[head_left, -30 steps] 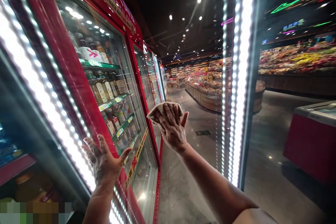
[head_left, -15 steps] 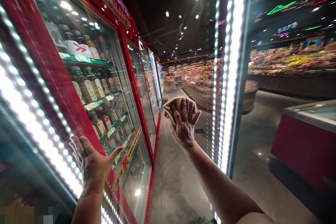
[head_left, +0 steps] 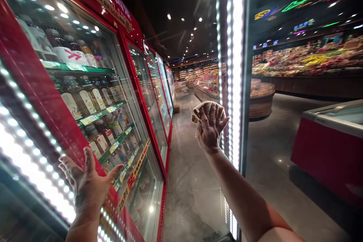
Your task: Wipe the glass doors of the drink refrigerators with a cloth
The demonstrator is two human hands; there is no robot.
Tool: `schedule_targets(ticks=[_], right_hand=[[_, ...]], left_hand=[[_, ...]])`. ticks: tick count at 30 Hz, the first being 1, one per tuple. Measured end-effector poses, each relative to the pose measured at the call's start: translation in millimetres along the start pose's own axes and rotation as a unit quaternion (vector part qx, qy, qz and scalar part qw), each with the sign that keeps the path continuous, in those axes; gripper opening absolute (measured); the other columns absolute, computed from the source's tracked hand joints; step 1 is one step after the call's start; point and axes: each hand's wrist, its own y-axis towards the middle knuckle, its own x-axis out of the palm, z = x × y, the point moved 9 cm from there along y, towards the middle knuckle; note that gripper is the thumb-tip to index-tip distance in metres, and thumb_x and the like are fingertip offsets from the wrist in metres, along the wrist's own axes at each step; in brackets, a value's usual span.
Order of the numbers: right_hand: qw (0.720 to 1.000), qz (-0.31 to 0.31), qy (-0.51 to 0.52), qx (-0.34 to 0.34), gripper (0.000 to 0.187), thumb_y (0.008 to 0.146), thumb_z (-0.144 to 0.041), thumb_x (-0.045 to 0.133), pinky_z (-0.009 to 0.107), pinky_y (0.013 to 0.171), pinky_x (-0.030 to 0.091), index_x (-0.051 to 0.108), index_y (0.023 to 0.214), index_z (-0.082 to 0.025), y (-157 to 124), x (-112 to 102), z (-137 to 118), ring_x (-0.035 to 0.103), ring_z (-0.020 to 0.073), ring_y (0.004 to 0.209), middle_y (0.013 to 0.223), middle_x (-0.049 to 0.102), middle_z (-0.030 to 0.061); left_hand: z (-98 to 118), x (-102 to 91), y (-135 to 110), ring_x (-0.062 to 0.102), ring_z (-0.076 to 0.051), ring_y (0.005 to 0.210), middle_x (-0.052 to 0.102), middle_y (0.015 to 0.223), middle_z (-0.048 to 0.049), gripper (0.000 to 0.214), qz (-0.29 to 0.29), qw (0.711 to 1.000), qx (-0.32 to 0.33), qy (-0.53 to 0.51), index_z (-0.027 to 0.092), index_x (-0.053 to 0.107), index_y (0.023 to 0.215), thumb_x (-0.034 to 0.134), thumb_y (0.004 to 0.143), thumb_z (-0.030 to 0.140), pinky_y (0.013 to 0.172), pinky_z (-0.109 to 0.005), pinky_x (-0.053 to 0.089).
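Note:
My right hand [head_left: 211,126] presses a beige cloth [head_left: 202,109] flat against the glass of an open cooler door [head_left: 198,181], close to the door's lit edge strip [head_left: 234,64]. Its fingers lie spread over the cloth. My left hand [head_left: 85,183] rests open, fingers apart, on the red cooler frame [head_left: 42,94] beside a strip of white lights [head_left: 31,159]. It holds nothing.
A row of red glass-door coolers [head_left: 133,94] with bottled drinks [head_left: 85,100] on green shelves runs down the left. A grey polished aisle floor [head_left: 184,159] leads ahead. A red chest freezer [head_left: 331,147] stands at right, and produce displays [head_left: 306,58] fill the back.
My right hand has slid the cloth rightward across the glass toward the lit door edge. The view has swung left, and my left hand now sits lower and farther left in the picture.

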Motion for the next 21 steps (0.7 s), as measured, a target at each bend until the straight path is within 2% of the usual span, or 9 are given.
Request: schedule_targets(ticks=[4,6,9,12,14,18,21], right_hand=[[0.999,-0.019,0.029,-0.041,0.052,0.103,-0.026,0.046,0.067,0.125,0.023,0.048,0.155,-0.026,-11.6,6.4,3.4,0.028,0.0339,0.158,0.167,0.038,0.0143],[0.997,-0.024,0.043,-0.057,0.053,0.102,-0.026,0.048,0.065,0.124,0.03,0.049,0.154,-0.026,-17.0,8.1,12.8,0.033,0.034,0.155,0.167,0.038,0.014],[0.999,-0.008,0.047,-0.017,0.053,0.102,-0.026,0.045,0.065,0.122,0.034,0.049,0.154,-0.024,-4.9,9.2,40.9,0.034,0.0353,0.155,0.168,0.036,0.0143],[0.998,-0.002,0.051,0.03,0.054,0.102,-0.026,0.044,0.065,0.122,0.034,0.047,0.156,-0.025,18.4,12.5,60.1,0.033,0.0347,0.156,0.168,0.035,0.0128],[0.998,-0.014,0.058,0.017,0.055,0.102,-0.026,0.044,0.063,0.123,0.033,0.046,0.157,-0.027,25.0,15.1,59.7,0.031,0.034,0.156,0.169,0.034,0.0113],[0.996,-0.044,0.052,-0.063,0.057,0.102,-0.024,0.046,0.059,0.124,0.033,0.043,0.158,-0.025,2.1,16.6,58.2,0.028,0.0323,0.158,0.17,0.032,0.0116],[0.999,-0.031,-0.012,-0.037,0.059,0.1,-0.025,0.048,0.065,0.126,0.022,0.042,0.158,-0.019,-12.5,16.0,82.8,0.015,0.0356,0.161,0.17,0.032,0.0153]], left_hand=[[0.0,1.6,0.2,0.023,-0.052,0.153,0.015,0.171,-0.0208,0.125,0.003,1.0,-0.01,0.004,0.029,0.015,0.166,0.072,0.067,0.081,0.117,-0.072,0.029],[0.0,2.2,0.4,0.022,-0.052,0.153,0.013,0.171,-0.021,0.126,0.003,1.0,-0.004,0.01,0.028,0.014,0.166,0.071,0.067,0.081,0.117,-0.072,0.03],[2.5,1.2,0.1,0.02,-0.053,0.153,0.011,0.172,-0.0205,0.127,0.008,1.0,0.018,0.02,0.03,0.01,0.166,0.071,0.067,0.081,0.116,-0.075,0.028],[5.3,-0.2,-1.2,0.019,-0.054,0.153,0.007,0.172,-0.0205,0.13,0.015,0.999,0.032,0.026,0.03,0.007,0.167,0.071,0.066,0.083,0.115,-0.077,0.026],[6.4,0.1,-2.1,0.017,-0.055,0.153,0.004,0.172,-0.021,0.132,0.015,0.999,0.03,0.029,0.029,0.007,0.167,0.07,0.065,0.085,0.116,-0.077,0.025],[7.2,1.2,-2.7,0.019,-0.055,0.153,0.008,0.172,-0.0215,0.129,0.016,0.999,0.012,0.03,0.028,0.009,0.167,0.065,0.067,0.087,0.116,-0.077,0.024],[6.2,1.8,-1.7,0.021,-0.055,0.152,0.012,0.171,-0.0223,0.128,0.02,0.999,0.0,0.03,0.025,0.01,0.167,0.064,0.068,0.086,0.116,-0.076,0.026]])
